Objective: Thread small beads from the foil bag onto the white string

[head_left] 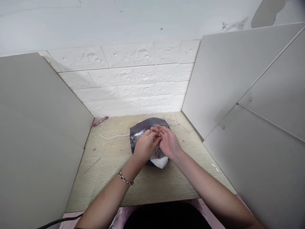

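My left hand [147, 144] is pinched, thumb against fingers, just over the palm of my right hand. Whatever is between those fingertips is too small to make out. Palm up, my right hand [170, 143] is open with its fingers stretched out. Below both hands lies a dark plastic-lined container [152, 122] holding many tiny glittering beads, some of them red. A patch of white beads [160, 163] fills its near end. My hands hide the middle of the container.
A white beaded strand [114, 136] runs left from the container. A thin needle-like rod [91, 166] and a red packet [100, 121] lie on the left. Thin thread with small beads [177, 121] lies back right. Grey panels [219, 79] wall both sides.
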A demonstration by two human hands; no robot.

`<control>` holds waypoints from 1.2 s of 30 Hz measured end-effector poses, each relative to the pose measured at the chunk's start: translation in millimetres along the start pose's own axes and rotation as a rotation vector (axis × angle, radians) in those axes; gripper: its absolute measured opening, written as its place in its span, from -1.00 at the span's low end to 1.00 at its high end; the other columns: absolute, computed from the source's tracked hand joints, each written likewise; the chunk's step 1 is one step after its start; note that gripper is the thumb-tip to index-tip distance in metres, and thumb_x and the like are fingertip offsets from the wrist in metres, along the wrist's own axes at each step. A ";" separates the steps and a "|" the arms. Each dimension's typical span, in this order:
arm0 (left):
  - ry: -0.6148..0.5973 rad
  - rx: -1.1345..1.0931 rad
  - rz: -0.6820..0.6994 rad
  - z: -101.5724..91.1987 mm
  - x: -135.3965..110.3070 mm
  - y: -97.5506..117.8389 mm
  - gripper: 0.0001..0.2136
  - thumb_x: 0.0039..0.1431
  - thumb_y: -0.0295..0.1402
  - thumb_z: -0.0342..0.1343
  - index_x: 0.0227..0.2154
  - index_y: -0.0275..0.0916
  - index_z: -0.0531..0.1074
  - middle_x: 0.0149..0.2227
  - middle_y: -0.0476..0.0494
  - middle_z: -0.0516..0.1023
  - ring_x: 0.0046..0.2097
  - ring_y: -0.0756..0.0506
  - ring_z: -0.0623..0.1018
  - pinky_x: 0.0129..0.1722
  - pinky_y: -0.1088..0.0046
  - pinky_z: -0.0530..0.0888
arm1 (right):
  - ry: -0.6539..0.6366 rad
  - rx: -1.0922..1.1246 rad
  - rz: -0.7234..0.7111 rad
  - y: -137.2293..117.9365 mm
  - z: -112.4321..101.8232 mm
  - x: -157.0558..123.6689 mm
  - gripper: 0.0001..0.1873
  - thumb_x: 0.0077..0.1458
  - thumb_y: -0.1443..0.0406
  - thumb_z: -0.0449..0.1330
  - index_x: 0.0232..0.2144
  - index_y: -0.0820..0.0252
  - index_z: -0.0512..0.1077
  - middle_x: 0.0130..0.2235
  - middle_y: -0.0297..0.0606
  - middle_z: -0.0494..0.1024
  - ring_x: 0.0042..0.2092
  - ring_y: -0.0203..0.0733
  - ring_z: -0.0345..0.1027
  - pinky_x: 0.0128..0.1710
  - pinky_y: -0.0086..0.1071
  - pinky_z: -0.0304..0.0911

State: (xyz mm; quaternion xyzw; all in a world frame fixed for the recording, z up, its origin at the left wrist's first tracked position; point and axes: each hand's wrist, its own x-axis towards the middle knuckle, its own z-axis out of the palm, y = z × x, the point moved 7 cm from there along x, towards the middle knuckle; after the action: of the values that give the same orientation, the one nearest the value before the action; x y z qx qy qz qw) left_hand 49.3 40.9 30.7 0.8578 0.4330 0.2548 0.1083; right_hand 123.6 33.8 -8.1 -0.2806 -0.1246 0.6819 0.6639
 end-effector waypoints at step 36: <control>-0.282 -0.097 0.216 3.7 2.9 7.3 -0.89 -0.02 -0.42 -0.03 -0.43 -0.24 0.38 -0.36 -0.04 0.40 -0.35 0.02 0.39 -0.40 0.57 0.29 | 0.002 -0.079 0.087 13.7 3.4 -6.9 -0.84 -0.04 0.30 0.01 -0.49 0.28 0.33 -0.53 -0.31 0.41 -0.49 -0.38 0.27 -0.51 -0.54 0.21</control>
State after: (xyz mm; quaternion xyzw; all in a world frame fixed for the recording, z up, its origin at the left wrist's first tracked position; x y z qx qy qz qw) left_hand 57.7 39.0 31.6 0.9203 0.3060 0.1628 0.1812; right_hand 110.1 26.6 -11.3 -0.3124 -0.1386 0.7043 0.6222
